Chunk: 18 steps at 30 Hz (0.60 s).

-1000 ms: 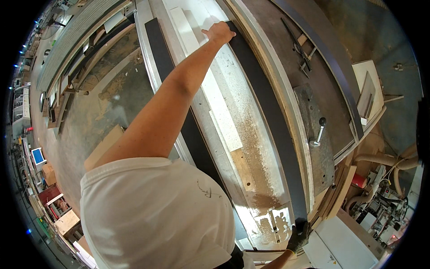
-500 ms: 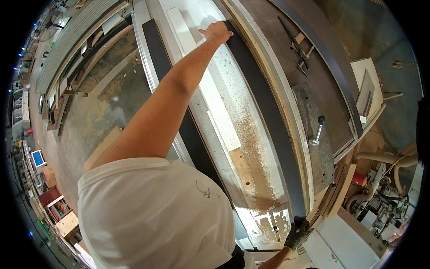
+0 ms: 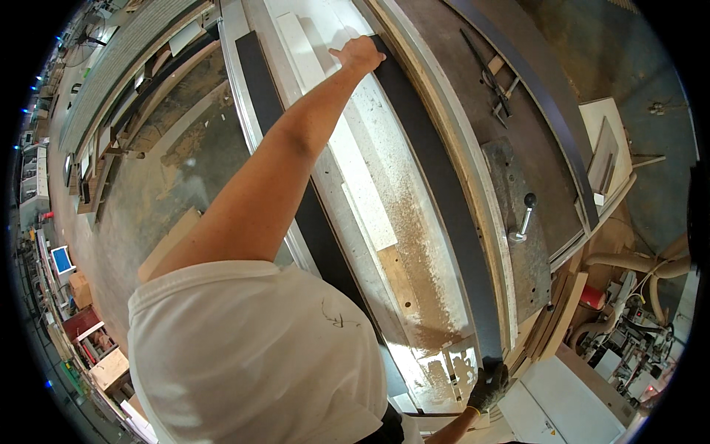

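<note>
A long, narrow dark strip (image 3: 436,163) lies lengthwise on the machine bed, along a wood-faced rail (image 3: 452,159). My bare left hand (image 3: 359,55) is at its far end, thumb out to the side and fingers bent over the strip. At the near end, my right hand (image 3: 488,388), in a dark glove, grips the strip; its fingers show only in part. Between strip and body runs the pale bed (image 3: 392,163), dusted with sawdust, with a white board (image 3: 359,170) on it. A second dark strip (image 3: 318,229) lies nearer my body.
Right of the rail is a brown tabletop (image 3: 547,170) with a black clamp (image 3: 489,78) and a metal plate carrying a ball-topped lever (image 3: 526,214). Stacked boards (image 3: 566,314), hoses (image 3: 621,259) and a white cabinet (image 3: 573,403) stand at lower right. Long panels (image 3: 133,74) are stacked at upper left.
My right hand has shifted very slightly at the strip's near end, and my torso a little to the left. My left hand and the strip look almost unmoved.
</note>
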Motion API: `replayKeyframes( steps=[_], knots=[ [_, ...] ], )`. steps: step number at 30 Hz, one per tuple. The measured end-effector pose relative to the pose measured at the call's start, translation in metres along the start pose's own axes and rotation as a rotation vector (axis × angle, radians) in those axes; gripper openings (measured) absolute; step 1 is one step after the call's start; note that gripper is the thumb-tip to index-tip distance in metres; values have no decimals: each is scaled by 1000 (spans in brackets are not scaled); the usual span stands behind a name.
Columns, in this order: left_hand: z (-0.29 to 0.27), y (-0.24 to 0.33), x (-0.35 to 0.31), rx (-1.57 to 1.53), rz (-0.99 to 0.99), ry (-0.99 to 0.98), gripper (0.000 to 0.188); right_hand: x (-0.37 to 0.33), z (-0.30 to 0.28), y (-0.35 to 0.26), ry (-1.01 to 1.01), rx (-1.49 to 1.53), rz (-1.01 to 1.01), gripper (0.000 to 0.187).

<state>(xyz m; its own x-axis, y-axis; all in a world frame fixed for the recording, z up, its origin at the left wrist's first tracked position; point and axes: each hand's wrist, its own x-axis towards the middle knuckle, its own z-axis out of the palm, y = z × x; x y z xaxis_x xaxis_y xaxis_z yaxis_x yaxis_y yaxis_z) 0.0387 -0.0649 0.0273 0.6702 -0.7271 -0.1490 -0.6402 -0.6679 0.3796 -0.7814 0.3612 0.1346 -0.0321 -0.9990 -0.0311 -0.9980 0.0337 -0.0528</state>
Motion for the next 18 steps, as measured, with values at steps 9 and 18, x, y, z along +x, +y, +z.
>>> replayKeyframes(
  steps=[9, 18],
  knots=[
    [-10, 11, -9, 15, 24, -44, 45, -3, 14, 6, 41, -14, -11, 71],
    [-9, 6, -8, 26, 27, -32, 45, 7, 15, -15, 54, -33, -19, 57]
  ],
)
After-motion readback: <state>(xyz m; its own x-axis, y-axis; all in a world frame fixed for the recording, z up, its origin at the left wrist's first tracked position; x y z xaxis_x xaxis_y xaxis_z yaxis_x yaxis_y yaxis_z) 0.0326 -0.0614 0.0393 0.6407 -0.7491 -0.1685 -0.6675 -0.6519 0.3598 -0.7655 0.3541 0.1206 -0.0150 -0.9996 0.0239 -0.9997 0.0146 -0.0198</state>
